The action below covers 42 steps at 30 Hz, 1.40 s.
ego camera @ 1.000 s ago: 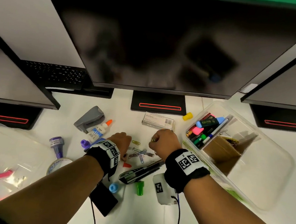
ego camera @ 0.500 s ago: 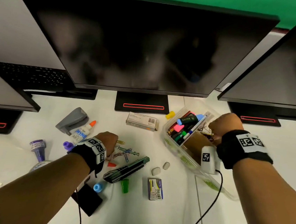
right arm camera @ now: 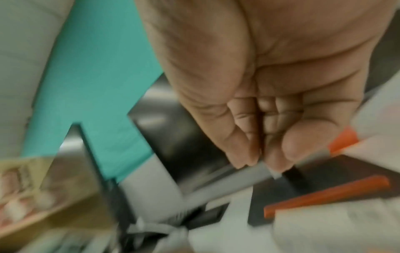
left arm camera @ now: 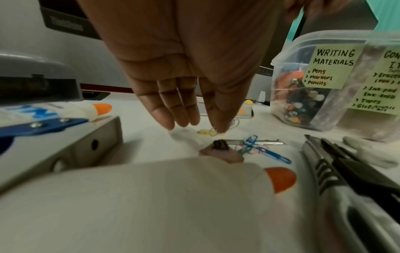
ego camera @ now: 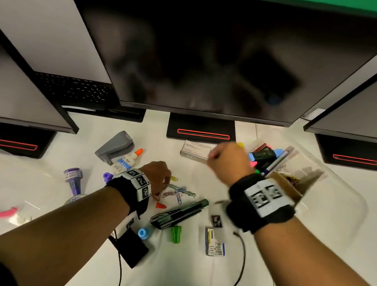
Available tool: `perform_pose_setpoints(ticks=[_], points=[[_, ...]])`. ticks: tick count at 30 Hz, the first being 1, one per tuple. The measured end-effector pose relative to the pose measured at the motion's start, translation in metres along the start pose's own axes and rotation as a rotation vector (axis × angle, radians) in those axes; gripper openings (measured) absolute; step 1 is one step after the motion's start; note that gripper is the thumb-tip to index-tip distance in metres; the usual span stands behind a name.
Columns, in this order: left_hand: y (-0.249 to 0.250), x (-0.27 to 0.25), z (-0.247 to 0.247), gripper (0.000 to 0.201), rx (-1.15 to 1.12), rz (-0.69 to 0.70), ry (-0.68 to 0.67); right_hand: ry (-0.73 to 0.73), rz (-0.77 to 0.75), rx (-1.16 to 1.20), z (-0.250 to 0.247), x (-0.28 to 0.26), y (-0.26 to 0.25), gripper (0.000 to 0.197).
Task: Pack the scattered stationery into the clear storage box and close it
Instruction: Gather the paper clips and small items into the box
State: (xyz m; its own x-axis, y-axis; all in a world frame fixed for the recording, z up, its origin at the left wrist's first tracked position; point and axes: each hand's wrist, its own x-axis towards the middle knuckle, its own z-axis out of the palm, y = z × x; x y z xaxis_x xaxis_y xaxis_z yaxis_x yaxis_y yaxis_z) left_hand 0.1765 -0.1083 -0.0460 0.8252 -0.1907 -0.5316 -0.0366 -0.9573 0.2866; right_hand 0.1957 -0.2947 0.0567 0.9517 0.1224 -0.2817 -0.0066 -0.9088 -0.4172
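Head view: my left hand (ego camera: 157, 174) sits right over the loose heap of coloured wire paper clips (ego camera: 178, 191), fingertips (left arm camera: 218, 126) pinched down on a yellow one. The heap is just right of that hand, so left is nearer. My right hand (ego camera: 228, 161) hovers curled and blurred; whether it holds anything, I cannot tell. The clear plastic storage box (ego camera: 338, 199) lies far right, lid off, across the white table (ego camera: 193, 270).

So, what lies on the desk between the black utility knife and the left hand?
In the head view, loose paper clips and an orange cap lie between the utility knife and the left hand.
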Motion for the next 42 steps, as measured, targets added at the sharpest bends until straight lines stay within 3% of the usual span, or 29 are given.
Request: perform_pose_setpoints(ticks=[3,5,6,9,14,18,21,30,38,42], points=[[0.005,0.004,0.001,0.022,0.017,0.018,0.017,-0.278,-0.141,-0.140,0.065,-0.002,-0.011,0.032],[0.007,0.009,0.002,0.022,0.071,0.030,-0.026,-0.360,-0.167,-0.221,0.098,0.002,-0.004,0.035],[0.002,0.018,0.008,0.019,0.107,0.043,-0.065,-0.367,-0.162,-0.241,0.108,0.005,0.001,0.035],[-0.010,0.038,0.027,0.061,0.119,0.037,-0.153,-0.344,-0.136,-0.249,0.121,0.012,0.009,0.046],[0.014,0.004,0.010,0.058,0.172,0.079,-0.106,-0.324,-0.082,-0.244,0.132,0.019,0.016,0.030],[0.008,0.002,0.015,0.058,0.054,0.076,-0.042,-0.350,-0.069,-0.261,0.136,0.017,0.012,0.028],[0.008,0.004,0.017,0.041,-0.014,0.028,-0.016,-0.342,-0.068,-0.238,0.134,0.018,0.008,0.028],[0.012,0.003,0.010,0.029,0.031,0.051,-0.085,-0.320,-0.040,-0.150,0.122,0.018,0.010,0.025],[0.030,-0.006,-0.044,0.021,-0.023,0.186,0.126,-0.128,-0.056,-0.077,0.053,0.004,0.002,0.023],[0.074,-0.012,-0.075,0.020,-0.018,0.286,0.241,-0.038,0.037,0.134,0.000,-0.009,0.015,0.012]])
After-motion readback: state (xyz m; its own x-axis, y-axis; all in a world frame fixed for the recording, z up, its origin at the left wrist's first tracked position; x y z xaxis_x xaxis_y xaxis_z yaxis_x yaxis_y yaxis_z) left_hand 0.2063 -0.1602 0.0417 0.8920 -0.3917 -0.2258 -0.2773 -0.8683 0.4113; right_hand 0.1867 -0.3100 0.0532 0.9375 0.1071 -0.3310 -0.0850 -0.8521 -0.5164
